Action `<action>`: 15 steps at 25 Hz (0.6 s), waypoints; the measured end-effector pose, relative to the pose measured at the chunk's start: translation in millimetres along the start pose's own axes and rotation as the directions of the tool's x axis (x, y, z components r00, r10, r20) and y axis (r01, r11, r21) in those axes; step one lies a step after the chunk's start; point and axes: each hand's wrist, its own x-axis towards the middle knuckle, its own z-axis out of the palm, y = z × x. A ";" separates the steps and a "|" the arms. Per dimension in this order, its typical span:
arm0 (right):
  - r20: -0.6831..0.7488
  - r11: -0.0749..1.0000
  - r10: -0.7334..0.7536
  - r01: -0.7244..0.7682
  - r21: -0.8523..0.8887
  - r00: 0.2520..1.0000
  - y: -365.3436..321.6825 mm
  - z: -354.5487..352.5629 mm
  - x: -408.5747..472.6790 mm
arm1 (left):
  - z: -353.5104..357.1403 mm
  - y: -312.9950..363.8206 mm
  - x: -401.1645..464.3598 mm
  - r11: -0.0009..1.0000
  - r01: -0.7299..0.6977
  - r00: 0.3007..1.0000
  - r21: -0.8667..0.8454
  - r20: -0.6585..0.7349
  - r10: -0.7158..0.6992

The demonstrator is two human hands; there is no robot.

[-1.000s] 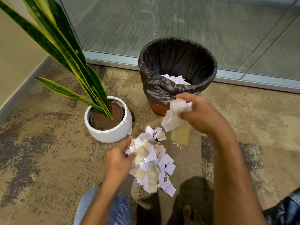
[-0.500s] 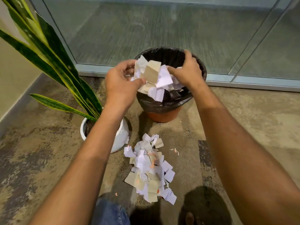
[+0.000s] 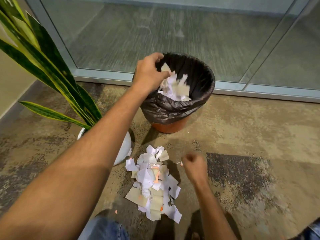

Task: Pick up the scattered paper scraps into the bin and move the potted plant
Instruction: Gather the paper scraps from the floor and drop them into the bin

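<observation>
Paper scraps [image 3: 170, 87] partly fill the bin [image 3: 174, 108] under the loosely opened left hand [image 3: 149, 71], a heap [image 3: 154, 184] remains at lower centre beside the curled, seemingly empty right hand [image 3: 194, 166], and the potted plant [image 3: 121, 153] stands unmoved.

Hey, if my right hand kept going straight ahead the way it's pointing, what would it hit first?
Probably the small orange scrap just off the right hand's knuckles, then the paper pile; depth is unclear and the hand is blurred.

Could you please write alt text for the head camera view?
A person's left hand drops paper scraps into a black-lined bin; the right hand hovers by a scrap pile on the floor, beside a white potted plant.
</observation>
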 end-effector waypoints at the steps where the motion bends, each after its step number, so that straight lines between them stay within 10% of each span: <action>1: 0.208 0.995 0.088 -0.077 -0.063 0.974 20.6 4.5 -4.1 | -2.2 -5.1 -11.1 0.999 -0.048 0.999 0.006 -0.018 0.048; 5: 0.489 0.851 0.358 -0.062 -0.521 0.796 79.5 22.4 -29.1 | -12.4 -42.9 -96.7 0.988 -0.117 0.987 -0.103 -0.126 0.104; 9: 0.453 0.701 0.301 0.128 -0.701 0.839 97.6 55.1 -50.7 | 5.7 -106.9 -207.7 0.942 0.316 0.942 -0.113 0.156 -0.297; 13: 0.386 0.722 0.069 0.220 -0.656 0.920 107.2 76.0 -58.4 | 38.3 -161.6 -297.4 0.725 0.607 0.414 0.324 0.650 -0.637; 15: 0.378 0.804 0.006 0.220 -0.552 0.926 108.1 77.4 -52.0 | 56.1 -170.7 -319.2 0.699 0.629 0.397 0.340 0.633 -0.665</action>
